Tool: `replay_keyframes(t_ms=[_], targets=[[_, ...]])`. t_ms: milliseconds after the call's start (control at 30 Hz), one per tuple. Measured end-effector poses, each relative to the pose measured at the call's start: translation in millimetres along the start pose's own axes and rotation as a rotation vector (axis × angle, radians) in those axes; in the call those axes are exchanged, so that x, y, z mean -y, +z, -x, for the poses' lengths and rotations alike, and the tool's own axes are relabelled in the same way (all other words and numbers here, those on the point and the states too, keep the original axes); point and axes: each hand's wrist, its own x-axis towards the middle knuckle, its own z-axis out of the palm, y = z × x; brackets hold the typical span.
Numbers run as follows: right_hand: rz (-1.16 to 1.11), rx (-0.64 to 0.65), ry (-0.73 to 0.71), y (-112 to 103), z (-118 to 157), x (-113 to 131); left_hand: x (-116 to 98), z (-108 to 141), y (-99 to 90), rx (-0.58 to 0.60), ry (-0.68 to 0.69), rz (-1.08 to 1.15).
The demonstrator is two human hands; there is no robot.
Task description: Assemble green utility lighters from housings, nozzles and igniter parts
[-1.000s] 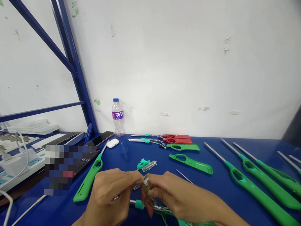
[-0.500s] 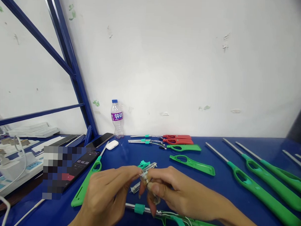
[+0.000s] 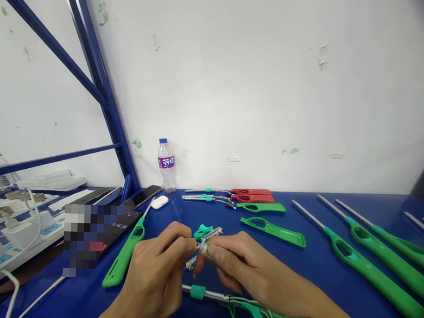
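Note:
My right hand (image 3: pixel 250 264) is closed, its thumb and forefinger pinching a small clear lighter part (image 3: pixel 204 248) with a pale end. From the other side, my left hand (image 3: pixel 159 271) brings its closed fingertips against the tip of that part; the fingers hide most of their contact. Just behind the hands lie clear tube-like lighter parts (image 3: pixel 215 232) and small teal plastic pieces (image 3: pixel 202 231). Nearer to me, partly under my right hand, is an opened green lighter (image 3: pixel 248 313) with a metal rod, a teal collar (image 3: pixel 198 292) and white wires.
Several long green lighters (image 3: pixel 361 266) lie at right, another (image 3: pixel 125 253) at left. Green half-shells (image 3: pixel 282 233), red shells (image 3: pixel 254 197) and metal rods lie behind. A bottle (image 3: pixel 167 169), white case (image 3: pixel 159 202), phones (image 3: pixel 146 196) and power strip (image 3: pixel 0 258) stand left.
My right hand's fingers have curled in, and the part they hold is turned, its rounded lower end no longer showing. My left fingers have bent more at its tip. The view has shifted slightly.

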Motion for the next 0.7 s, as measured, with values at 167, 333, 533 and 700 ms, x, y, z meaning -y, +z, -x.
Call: replay_keyframes(t_ms=[167,333,533,700], targets=[[0.114,-0.037,0.034,5,-2,-4,0,2,10.3,-0.030,-0.005,-0.040],[0.203,-0.041,0.057,8,-4,-8,-1,7,18.9,-0.053,-0.032,-0.061],[0.464,-0.086,0.135,-6,-9,-8,14,6,17.5,0.103,-0.224,-0.079],[0.905,-0.245,0.318,-39,1,-33,48,24,-26.3,0.277,-0.638,-0.382]])
